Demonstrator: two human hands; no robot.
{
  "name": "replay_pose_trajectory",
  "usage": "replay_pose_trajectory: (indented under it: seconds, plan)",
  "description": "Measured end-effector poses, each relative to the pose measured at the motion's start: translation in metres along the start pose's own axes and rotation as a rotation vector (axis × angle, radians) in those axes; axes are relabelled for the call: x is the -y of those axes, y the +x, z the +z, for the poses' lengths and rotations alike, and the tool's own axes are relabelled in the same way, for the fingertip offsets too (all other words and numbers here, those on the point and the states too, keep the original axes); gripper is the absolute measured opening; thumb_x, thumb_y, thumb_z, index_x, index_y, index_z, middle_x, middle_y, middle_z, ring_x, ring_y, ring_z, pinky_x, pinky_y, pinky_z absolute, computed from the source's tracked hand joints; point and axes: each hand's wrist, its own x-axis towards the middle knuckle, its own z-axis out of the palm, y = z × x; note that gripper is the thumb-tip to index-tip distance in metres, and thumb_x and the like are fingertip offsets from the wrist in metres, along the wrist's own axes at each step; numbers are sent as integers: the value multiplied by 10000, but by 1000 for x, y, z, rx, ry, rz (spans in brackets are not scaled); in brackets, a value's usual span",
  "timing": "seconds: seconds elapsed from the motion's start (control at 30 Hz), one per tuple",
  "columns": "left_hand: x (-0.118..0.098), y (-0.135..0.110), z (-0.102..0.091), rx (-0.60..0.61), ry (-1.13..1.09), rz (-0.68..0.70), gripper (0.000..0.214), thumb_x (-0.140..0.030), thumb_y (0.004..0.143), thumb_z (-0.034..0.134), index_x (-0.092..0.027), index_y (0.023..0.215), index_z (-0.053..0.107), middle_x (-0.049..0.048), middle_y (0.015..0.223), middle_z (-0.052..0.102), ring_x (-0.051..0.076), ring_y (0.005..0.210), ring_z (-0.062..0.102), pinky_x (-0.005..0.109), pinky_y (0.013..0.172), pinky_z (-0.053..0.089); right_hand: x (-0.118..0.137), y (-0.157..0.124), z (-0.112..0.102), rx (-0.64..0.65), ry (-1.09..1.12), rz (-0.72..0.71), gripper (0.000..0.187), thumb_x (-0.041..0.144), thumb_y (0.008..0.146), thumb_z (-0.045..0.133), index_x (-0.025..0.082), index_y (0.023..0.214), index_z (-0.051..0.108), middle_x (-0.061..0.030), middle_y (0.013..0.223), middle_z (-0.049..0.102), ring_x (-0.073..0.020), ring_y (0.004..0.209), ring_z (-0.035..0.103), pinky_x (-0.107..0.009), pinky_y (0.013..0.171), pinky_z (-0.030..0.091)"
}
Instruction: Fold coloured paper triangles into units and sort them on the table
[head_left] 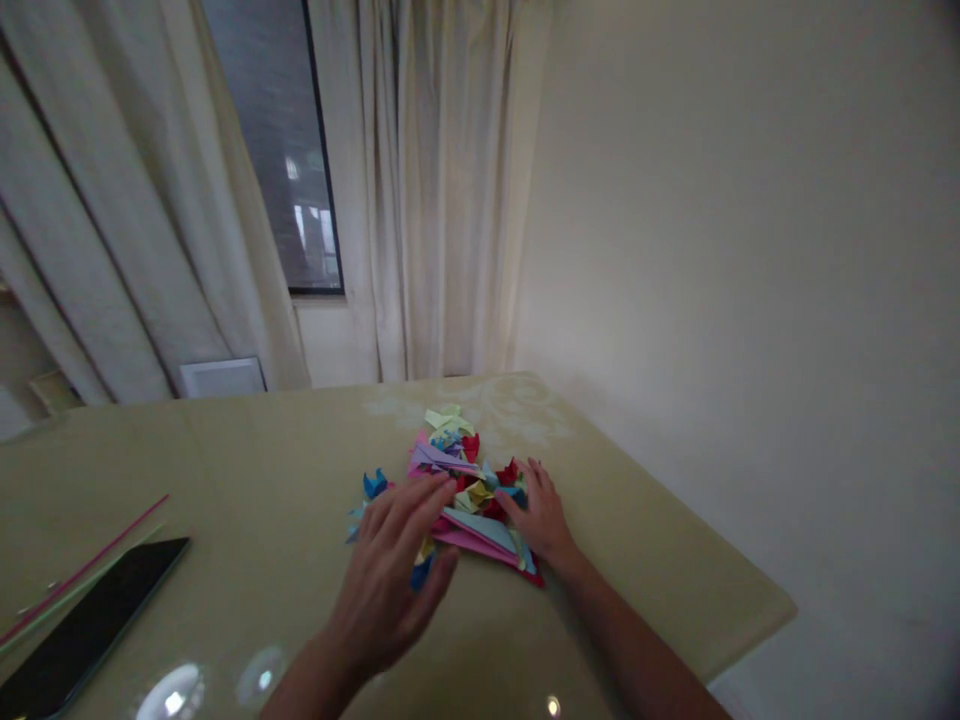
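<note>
A loose pile of folded paper pieces (480, 528), origami-like and in pink, light blue, red, yellow and purple, lies on the table in front of me. My left hand (397, 560) is over the pile's near left side, fingers stretched out and thumb apart; it covers part of the paper. At the right edge of the pile rests my right hand (541, 508), its fingers spread beside the red and blue pieces. A blue folded piece (375, 484) sits at the left of the pile, and a pale green one (448, 420) lies at its far end.
On the left of the table (247, 500) lie a black phone (97, 615) and two thin sticks, one pink (112, 543) and one pale green. A wall (735, 300) borders the table's right side. Curtains (450, 200) and a window stand behind it.
</note>
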Motion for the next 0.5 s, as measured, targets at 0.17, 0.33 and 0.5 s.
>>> replay_pose_trajectory:
  seconds: [0.17, 0.33, 0.5]
  plan:
    - [53, -23, 43, 197, 140, -356, 771, -665, 918, 581, -280, 1577, 469, 143, 1639, 446, 417, 1523, 336, 655, 1221, 219, -10, 15, 11, 88, -38, -88, 766, 671, 914, 640, 243, 1533, 498, -179, 1605, 454, -388, 1501, 405, -572, 1211, 371]
    - [68, -37, 56, 317, 11, -429, 870, -707, 926, 548, -242, 1637, 361, 153, 1629, 452, 394, 1479, 405, 589, 1206, 330, -4, 80, 31, 216, -118, -174, 613, 552, 1046, 438, 197, 1545, 483, -170, 1563, 502, -288, 1481, 446, -472, 1225, 361]
    - [59, -32, 45, 362, -177, -305, 965, -713, 900, 612, -309, 1680, 213, 138, 1619, 453, 359, 1472, 429, 533, 1203, 394, 22, 153, 66, 364, -269, -132, 629, 569, 1040, 463, 151, 1502, 547, -206, 1608, 456, -318, 1517, 388, -473, 1242, 295]
